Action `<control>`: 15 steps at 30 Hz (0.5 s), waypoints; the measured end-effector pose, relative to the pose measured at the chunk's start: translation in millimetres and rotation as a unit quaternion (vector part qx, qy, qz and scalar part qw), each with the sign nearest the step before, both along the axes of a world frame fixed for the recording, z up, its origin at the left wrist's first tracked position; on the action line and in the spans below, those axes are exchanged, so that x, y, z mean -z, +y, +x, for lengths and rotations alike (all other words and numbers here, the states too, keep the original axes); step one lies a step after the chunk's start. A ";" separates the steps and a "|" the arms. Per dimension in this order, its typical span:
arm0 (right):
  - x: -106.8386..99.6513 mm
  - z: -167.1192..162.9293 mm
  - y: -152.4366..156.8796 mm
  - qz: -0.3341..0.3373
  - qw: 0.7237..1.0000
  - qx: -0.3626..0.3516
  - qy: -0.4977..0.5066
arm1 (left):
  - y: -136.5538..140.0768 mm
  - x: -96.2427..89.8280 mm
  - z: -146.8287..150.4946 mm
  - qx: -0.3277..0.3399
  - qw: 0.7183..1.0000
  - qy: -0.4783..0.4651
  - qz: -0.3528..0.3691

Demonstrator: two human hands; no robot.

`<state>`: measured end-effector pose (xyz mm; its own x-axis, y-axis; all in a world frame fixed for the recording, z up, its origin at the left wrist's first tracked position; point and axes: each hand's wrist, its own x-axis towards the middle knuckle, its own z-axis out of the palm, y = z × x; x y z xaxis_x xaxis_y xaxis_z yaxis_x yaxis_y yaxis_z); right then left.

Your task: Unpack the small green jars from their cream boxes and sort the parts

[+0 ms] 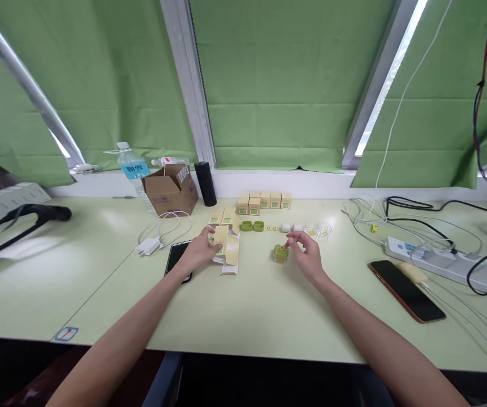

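My left hand [201,249] is closed on the edge of a small flattened yellow carton [221,236], over a pile of similar flat cartons [232,254]. A small clear container with a green lid [280,254] stands right of the pile. Beside it is my right hand [306,254], its thumb and fingertips drawn together close to the lid. Whatever lies between those fingertips is too small to make out. Behind are two green caps [252,226], two tiny yellow pieces [271,229], white round pieces [291,228] and clear containers [317,229].
Several folded small boxes [264,202] stand at the back. A brown cardboard box [171,189], a water bottle [135,169] and a black flask [205,183] are at back left. One phone [177,257] lies by my left forearm; another phone [406,291] and a power strip [438,260] are right.
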<state>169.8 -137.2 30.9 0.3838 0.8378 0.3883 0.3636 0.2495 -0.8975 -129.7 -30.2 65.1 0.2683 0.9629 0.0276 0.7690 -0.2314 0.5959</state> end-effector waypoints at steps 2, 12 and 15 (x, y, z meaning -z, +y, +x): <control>0.0 0.1 -0.1 0.000 1.000 -0.003 -0.002 | 0.6 -2.7 -1.9 0.003 1.000 0.019 0.002; -0.4 4.4 3.4 0.009 1.000 0.016 -0.012 | -32.9 -35.4 17.8 0.036 0.982 -0.027 0.185; 2.3 8.4 6.8 0.002 1.000 0.021 -0.023 | -50.0 -27.4 48.3 0.145 0.970 -0.082 0.178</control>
